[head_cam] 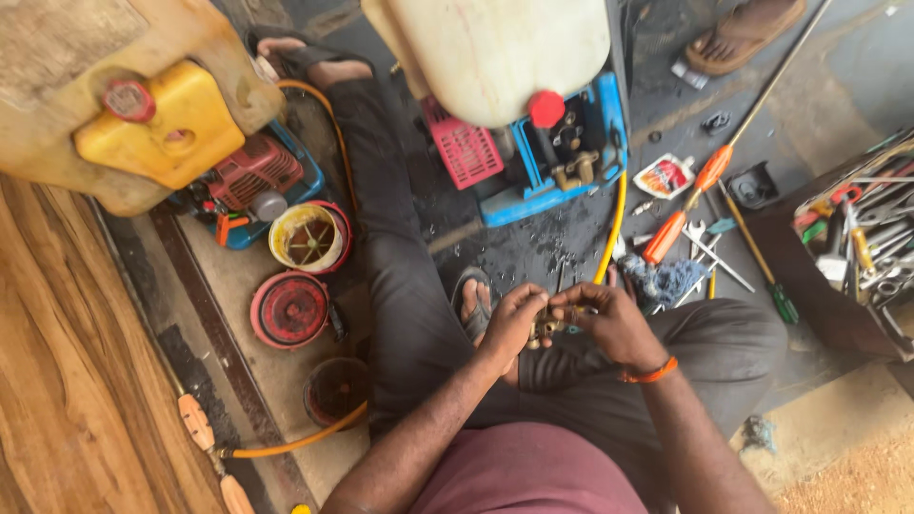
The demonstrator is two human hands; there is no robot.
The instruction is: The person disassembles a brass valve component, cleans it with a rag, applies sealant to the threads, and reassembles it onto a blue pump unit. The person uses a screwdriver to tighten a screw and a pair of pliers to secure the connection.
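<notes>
A small brass fitting (546,326) was held over the lap, between the knees, pinched on one side by the left hand (506,328) and on the other by the right hand (609,324), both grips clenched on it. Its fine detail was too small to be made out. For such work, the part was best kept steady in the left grip while it was turned by the right fingertips, low over the lap, so nothing dropped could be lost on the oily floor (533,247) among the spanners (705,249).
</notes>
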